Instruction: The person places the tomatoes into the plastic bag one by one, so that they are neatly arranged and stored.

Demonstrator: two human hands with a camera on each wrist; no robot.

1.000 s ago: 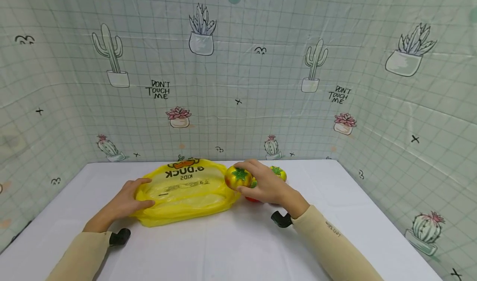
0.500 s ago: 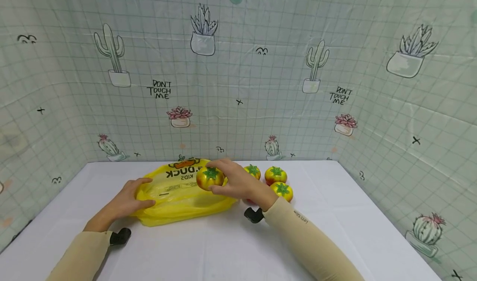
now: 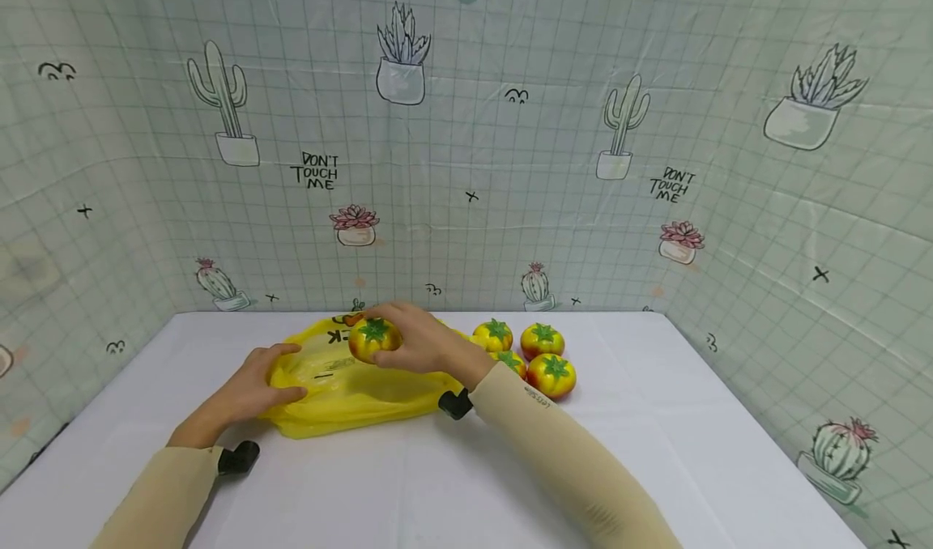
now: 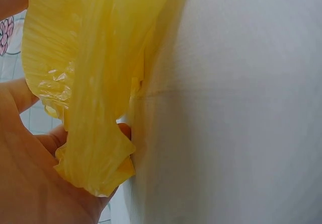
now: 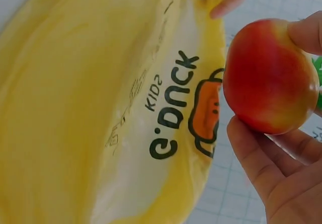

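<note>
In the head view my right hand (image 3: 411,338) holds a glossy red-and-yellow tomato (image 3: 373,338) with a green star-shaped top, above the yellow plastic bag (image 3: 350,407). The right wrist view shows the thumb and fingers pinching this tomato (image 5: 269,78) beside the bag's printed side (image 5: 131,108). My left hand (image 3: 251,383) grips the bag's left end, thumb on the near side and fingers on the far side. Crumpled bag film (image 4: 95,133) lies between its digits in the left wrist view, partly covering the fingers.
Several similar tomatoes, one of them in front (image 3: 551,375), stand together right of the bag; one is partly behind the right forearm. They share a white-covered table (image 3: 437,484). A patterned cloth backdrop (image 3: 466,144) rises behind and at both sides.
My right hand has carried the tomato leftward from beside the group to over the bag. The tomatoes it hid have come into sight. My left hand stays at the bag's left end.
</note>
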